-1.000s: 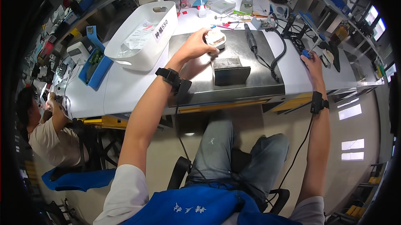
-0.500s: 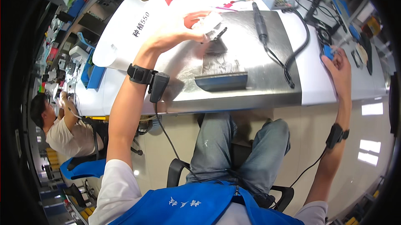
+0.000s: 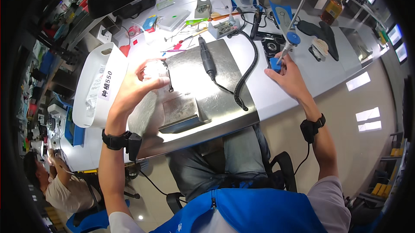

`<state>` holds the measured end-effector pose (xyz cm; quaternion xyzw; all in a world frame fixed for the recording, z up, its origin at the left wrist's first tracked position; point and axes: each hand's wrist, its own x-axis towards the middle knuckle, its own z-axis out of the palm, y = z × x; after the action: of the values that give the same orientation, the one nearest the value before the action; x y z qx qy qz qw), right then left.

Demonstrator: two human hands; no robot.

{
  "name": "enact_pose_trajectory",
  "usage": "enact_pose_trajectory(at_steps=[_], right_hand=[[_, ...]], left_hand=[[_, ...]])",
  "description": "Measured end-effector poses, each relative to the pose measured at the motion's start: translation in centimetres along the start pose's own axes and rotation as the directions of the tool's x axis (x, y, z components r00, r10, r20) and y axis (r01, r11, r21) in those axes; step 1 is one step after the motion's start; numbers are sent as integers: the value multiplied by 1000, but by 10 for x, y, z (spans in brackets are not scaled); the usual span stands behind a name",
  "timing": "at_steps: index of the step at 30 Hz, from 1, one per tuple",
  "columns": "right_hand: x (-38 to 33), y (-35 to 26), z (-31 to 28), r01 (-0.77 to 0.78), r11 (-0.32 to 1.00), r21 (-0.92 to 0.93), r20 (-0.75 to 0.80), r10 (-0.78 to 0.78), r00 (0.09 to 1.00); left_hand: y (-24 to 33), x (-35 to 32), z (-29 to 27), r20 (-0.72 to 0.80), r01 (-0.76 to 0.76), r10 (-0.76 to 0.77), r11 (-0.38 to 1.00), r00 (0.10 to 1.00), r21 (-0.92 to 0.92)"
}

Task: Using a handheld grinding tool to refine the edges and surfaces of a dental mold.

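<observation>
My left hand (image 3: 137, 86) is raised over the left edge of the steel work plate (image 3: 225, 83), fingers curled round a pale, translucent piece (image 3: 153, 73) that I grip from below and from the side; a thin dark tool (image 3: 167, 76) sticks up beside it, touching my fingertips, though I cannot tell whether I pinch it as well. The white plastic bin (image 3: 93, 90) stands just beside that hand, along the plate's left side. Below my hand, near the plate's front edge, sits the mesh-topped tray (image 3: 179, 112). A dark handpiece (image 3: 207, 62) lies in the middle of the plate, its coiled black cable (image 3: 248, 70) curving along the right edge. My right hand (image 3: 287, 77) rests on the white bench (image 3: 328, 66) past the plate's right edge, fingers closed on a small blue block (image 3: 275, 63) from which a thin rod rises to a blue disc (image 3: 293, 38). Black insole-shaped pieces (image 3: 317, 29) lie near the bench's far right. At the bench's left end, well apart, another person (image 3: 54, 181) bends over their own work.
</observation>
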<state>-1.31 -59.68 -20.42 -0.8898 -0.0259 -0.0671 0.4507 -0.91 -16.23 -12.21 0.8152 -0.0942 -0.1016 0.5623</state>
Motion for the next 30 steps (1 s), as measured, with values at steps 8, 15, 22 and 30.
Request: enact_pose_trajectory(at_steps=[8,15,22,30], right_hand=[[23,26,-84,114,915,388,-50,-103,993],[8,-28,-68,180,930,321,153,-238,959],[84,-66,-109,99,800,591,58,-165,985],[205,-33,-148,-279,435,856,254,117,960]], left_hand=[[70,75,78,208,63,-71,997,976,45],[92,109,125,274,47,-60,997,960,53],[92,135,160,509,-211,132,972,851,100],[106,128,181,531,-200,41,949,846,245]])
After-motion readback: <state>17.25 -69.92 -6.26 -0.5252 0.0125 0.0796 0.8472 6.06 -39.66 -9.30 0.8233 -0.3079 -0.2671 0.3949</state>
